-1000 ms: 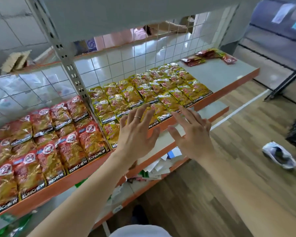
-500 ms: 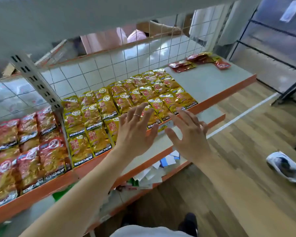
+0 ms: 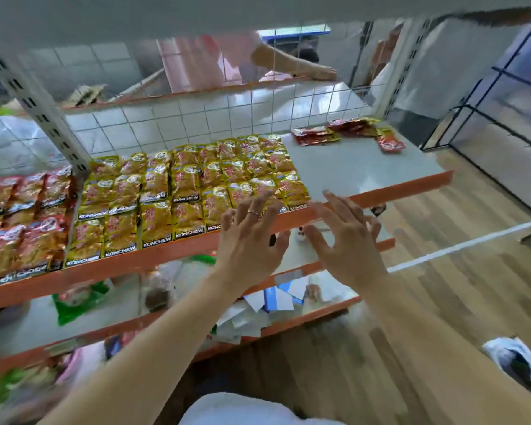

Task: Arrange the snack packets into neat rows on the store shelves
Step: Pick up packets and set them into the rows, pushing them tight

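A thin, pinkish ring [image 3: 253, 212] sits on a finger of the left hand [image 3: 249, 243]. The right hand [image 3: 347, 243] and both forearms are bare. White cloth [image 3: 242, 409] shows at 6 o'clock.

Bright, even daylight fills my view, palest and washed out by the glass panels [image 3: 509, 96] on the right. Glare glints off the yellow foil packets [image 3: 178, 191] and white wall tiles [image 3: 172, 124]. Lower shelves [image 3: 28, 323] smear with blur, and straight lines bend toward the edges.
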`<control>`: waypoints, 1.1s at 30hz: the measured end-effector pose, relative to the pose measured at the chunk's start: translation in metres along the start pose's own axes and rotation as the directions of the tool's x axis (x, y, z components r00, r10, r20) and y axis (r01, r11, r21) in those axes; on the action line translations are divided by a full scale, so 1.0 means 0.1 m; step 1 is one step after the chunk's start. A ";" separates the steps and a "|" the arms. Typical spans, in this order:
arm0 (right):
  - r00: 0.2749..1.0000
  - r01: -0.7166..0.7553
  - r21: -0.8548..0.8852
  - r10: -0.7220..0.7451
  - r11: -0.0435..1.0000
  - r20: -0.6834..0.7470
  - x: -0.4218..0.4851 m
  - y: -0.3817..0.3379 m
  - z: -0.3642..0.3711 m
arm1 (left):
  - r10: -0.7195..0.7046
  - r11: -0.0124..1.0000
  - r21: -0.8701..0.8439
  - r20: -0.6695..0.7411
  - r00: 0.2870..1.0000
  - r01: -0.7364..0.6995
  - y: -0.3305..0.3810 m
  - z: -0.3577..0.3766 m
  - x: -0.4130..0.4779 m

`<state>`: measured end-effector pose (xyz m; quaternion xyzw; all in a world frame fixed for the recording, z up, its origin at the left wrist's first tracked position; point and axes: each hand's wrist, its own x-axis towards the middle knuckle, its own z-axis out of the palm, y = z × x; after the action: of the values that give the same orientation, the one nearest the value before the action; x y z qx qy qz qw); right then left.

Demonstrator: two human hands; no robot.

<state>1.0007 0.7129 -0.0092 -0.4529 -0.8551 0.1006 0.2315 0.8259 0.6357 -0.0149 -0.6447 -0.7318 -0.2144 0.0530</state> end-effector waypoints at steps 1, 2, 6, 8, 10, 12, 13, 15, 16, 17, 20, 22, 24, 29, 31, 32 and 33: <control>1.000 -0.005 0.014 0.005 1.000 0.010 0.02 0.04 0.01 | -0.013 1.000 -0.003 0.008 1.000 0.013 0.01 0.02 0.01; 1.000 -0.008 0.029 0.007 1.000 0.017 0.04 0.06 0.03 | -0.023 1.000 -0.004 0.012 1.000 0.023 0.01 0.03 0.03; 0.999 0.021 0.056 -0.024 0.998 0.047 0.16 0.15 0.15 | -0.049 0.999 0.012 0.034 0.998 0.048 -0.04 0.11 0.11; 0.996 0.037 0.069 -0.042 0.997 0.072 0.25 0.19 0.21 | -0.054 0.998 0.019 0.050 0.997 0.053 -0.08 0.19 0.19; 0.996 0.054 0.057 -0.058 0.997 0.071 0.39 0.23 0.23 | -0.049 0.998 0.031 0.059 0.997 0.047 -0.12 0.28 0.32; 0.996 0.056 0.031 -0.058 0.998 0.074 0.55 0.30 0.25 | -0.056 0.998 0.018 0.066 0.996 0.055 -0.14 0.37 0.49; 0.995 0.053 0.021 -0.054 0.998 0.083 0.62 0.34 0.26 | -0.067 0.998 0.003 0.061 0.996 0.067 -0.14 0.41 0.57; 0.993 0.058 0.002 -0.058 0.998 0.101 0.75 0.43 0.27 | -0.066 0.997 -0.035 0.032 0.997 0.067 -0.11 0.49 0.74; 0.992 0.065 -0.011 -0.064 0.998 0.110 0.80 0.47 0.27 | -0.059 0.997 -0.051 0.026 0.998 0.060 -0.08 0.53 0.81; 0.991 0.070 -0.025 -0.067 0.997 0.114 0.85 0.52 0.27 | -0.053 0.997 -0.060 0.022 0.998 0.054 -0.07 0.58 0.88; 0.994 0.037 -0.054 -0.031 0.998 0.109 0.96 0.69 0.29 | -0.040 0.997 -0.067 0.022 0.999 0.041 -0.05 0.75 1.05; 0.994 0.014 -0.069 -0.006 0.997 0.112 1.02 0.79 0.31 | -0.041 0.996 -0.077 0.015 0.999 0.042 -0.02 0.85 1.09; 0.993 -0.003 -0.083 0.013 0.997 0.117 1.08 0.88 0.33 | -0.033 0.995 -0.092 0.006 0.999 0.033 0.03 0.92 1.12; 0.992 0.000 -0.066 0.008 0.998 0.130 1.27 1.07 0.36 | -0.040 0.996 -0.073 0.032 0.999 0.042 0.11 0.99 1.23; 0.991 0.010 -0.050 -0.003 0.999 0.137 1.39 1.14 0.37 | -0.049 0.997 -0.060 0.032 0.998 0.051 0.13 1.03 1.31; 0.990 0.017 -0.038 -0.012 0.999 0.142 1.45 1.18 0.39 | -0.055 0.997 -0.052 0.029 0.998 0.056 0.15 1.06 1.35; 0.989 0.026 -0.027 -0.021 0.999 0.146 1.50 1.23 0.40 | -0.064 0.997 -0.044 0.028 0.998 0.065 0.17 1.09 1.40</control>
<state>0.9982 0.9075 -0.0451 -0.4376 -0.8764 0.1181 0.1630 0.8415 0.8076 -0.0594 -0.6247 -0.7478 -0.2238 0.0217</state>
